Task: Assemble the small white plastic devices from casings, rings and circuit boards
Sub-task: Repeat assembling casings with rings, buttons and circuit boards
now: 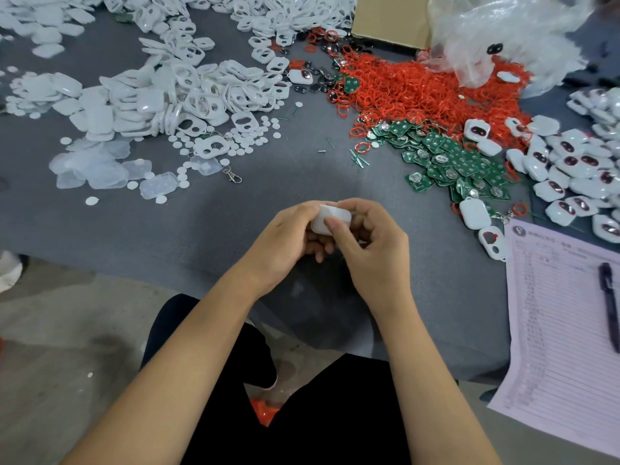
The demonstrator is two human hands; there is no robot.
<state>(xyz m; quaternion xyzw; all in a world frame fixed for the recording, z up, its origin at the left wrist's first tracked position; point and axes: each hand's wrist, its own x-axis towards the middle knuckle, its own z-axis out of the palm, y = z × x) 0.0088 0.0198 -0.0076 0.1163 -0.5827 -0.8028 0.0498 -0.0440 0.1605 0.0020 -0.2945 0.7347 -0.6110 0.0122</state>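
Both hands clamp one white casing (330, 220) above the desk's (201, 229) near edge: left hand (285, 236) cradling it, right hand (365, 236) with thumb pressed on top. Squeeze evenly so the halves likely seat flush. Beyond the casing lies open grey desk; farther off, circuit boards (446, 159), red rings (419, 92), and finished devices (570, 169).

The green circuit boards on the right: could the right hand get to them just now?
Probably not straight away. The right hand and left hand both grip a white casing. Bare grey table lies between it and the green circuit boards, so the way itself looks free.
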